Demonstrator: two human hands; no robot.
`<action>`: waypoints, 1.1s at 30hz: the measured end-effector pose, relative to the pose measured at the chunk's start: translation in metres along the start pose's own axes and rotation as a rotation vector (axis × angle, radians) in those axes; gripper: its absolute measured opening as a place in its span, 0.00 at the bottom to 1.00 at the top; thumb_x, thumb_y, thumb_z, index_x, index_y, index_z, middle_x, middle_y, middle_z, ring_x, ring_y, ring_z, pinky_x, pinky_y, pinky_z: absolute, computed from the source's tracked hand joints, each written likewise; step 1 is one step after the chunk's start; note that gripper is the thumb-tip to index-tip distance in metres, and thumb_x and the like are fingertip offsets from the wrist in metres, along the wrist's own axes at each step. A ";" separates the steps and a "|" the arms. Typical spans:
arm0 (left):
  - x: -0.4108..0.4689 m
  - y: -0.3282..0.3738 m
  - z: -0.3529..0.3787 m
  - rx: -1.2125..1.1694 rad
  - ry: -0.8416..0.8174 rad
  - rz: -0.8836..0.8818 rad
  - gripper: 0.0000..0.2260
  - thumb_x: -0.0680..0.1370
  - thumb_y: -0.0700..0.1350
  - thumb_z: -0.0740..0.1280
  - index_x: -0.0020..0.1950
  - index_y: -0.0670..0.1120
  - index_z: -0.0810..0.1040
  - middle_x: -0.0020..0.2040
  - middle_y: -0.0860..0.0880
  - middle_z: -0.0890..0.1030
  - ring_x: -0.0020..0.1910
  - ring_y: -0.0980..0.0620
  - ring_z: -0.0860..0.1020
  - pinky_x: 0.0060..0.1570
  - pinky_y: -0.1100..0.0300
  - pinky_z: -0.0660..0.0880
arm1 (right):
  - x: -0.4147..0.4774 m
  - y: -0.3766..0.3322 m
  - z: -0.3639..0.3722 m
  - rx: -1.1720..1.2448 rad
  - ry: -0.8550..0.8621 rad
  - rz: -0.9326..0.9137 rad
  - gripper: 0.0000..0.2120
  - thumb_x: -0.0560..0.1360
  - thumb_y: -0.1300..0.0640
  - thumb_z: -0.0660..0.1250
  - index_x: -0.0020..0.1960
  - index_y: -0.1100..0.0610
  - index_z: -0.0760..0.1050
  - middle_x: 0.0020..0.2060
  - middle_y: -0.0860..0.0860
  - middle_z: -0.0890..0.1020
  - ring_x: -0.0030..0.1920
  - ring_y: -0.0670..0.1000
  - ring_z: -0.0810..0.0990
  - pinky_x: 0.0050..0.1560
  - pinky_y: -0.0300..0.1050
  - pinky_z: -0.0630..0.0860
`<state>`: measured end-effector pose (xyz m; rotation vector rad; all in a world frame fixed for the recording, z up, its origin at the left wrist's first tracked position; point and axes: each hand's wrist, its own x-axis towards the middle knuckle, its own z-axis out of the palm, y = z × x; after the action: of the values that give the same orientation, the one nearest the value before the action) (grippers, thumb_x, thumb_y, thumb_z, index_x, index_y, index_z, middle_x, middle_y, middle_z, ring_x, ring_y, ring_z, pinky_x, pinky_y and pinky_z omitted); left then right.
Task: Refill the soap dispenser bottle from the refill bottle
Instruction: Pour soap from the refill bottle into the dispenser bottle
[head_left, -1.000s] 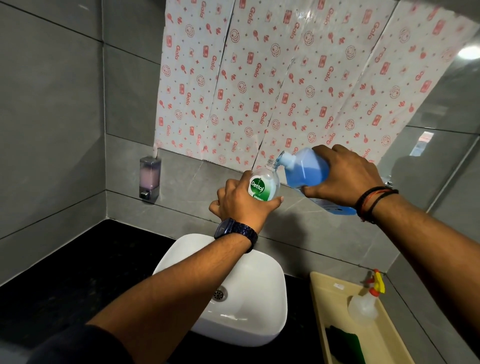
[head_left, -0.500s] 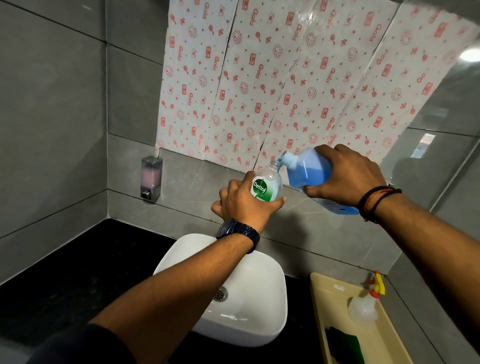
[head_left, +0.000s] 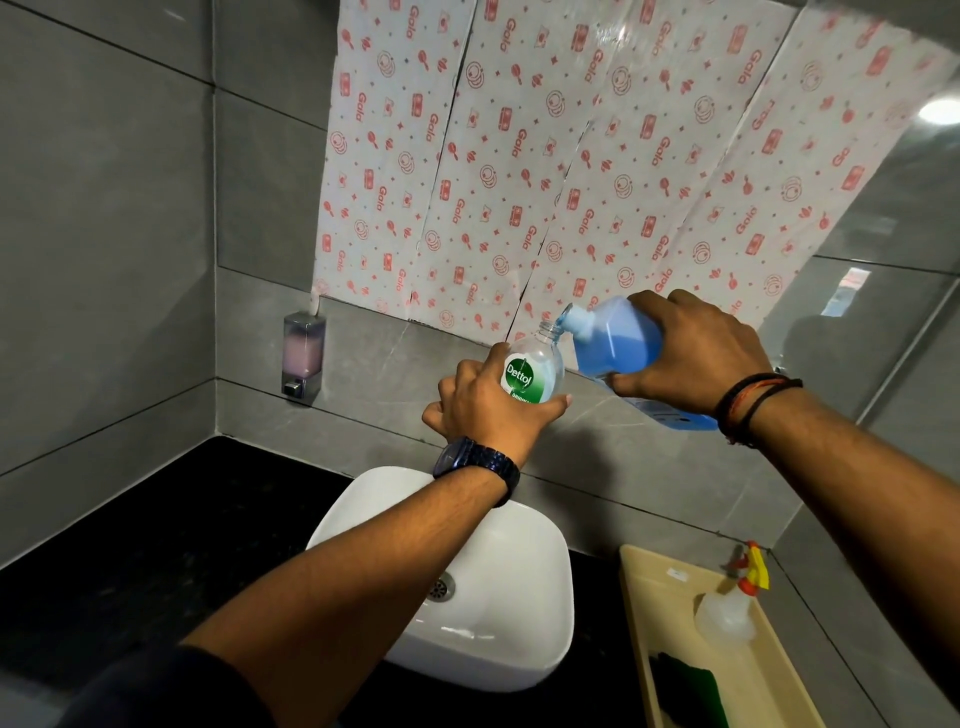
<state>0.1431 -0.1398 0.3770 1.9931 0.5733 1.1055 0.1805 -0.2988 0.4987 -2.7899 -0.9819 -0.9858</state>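
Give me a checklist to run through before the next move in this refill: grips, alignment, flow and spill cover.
1. Grip on the soap bottle by the left hand: ok, fingers wrapped round its body.
2. Hold on the refill bottle by the right hand: ok, bottle tipped spout-down.
3. Neck of the soap bottle open: ok, no pump or cap on it.
4. Refill spout lined up with that neck: ok, it meets the mouth.
5. Blue liquid running in: cannot tell, no stream shows.
6. The sink directly beneath to catch drips: cannot tell, one view gives no depth.
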 end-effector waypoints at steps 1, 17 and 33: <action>0.000 0.000 0.000 0.003 -0.001 -0.001 0.31 0.55 0.69 0.71 0.54 0.60 0.71 0.47 0.51 0.74 0.50 0.48 0.69 0.43 0.52 0.56 | 0.000 0.000 0.000 0.001 -0.002 0.000 0.36 0.59 0.38 0.73 0.62 0.49 0.68 0.48 0.53 0.77 0.42 0.53 0.72 0.38 0.45 0.70; -0.002 0.002 -0.002 0.009 0.013 0.003 0.32 0.55 0.70 0.71 0.54 0.60 0.71 0.47 0.51 0.74 0.50 0.48 0.69 0.42 0.53 0.55 | -0.002 0.000 -0.002 -0.007 -0.003 -0.010 0.35 0.59 0.38 0.74 0.61 0.50 0.68 0.47 0.53 0.77 0.42 0.52 0.72 0.38 0.45 0.70; -0.003 0.004 -0.004 0.028 0.002 0.009 0.34 0.55 0.70 0.71 0.57 0.59 0.71 0.50 0.51 0.75 0.52 0.48 0.69 0.43 0.53 0.55 | -0.004 0.001 -0.007 -0.009 0.000 -0.012 0.35 0.59 0.38 0.74 0.61 0.49 0.68 0.47 0.53 0.77 0.42 0.54 0.73 0.38 0.46 0.72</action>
<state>0.1380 -0.1426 0.3798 2.0204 0.5841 1.1108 0.1749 -0.3036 0.5026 -2.7944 -0.9980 -0.9935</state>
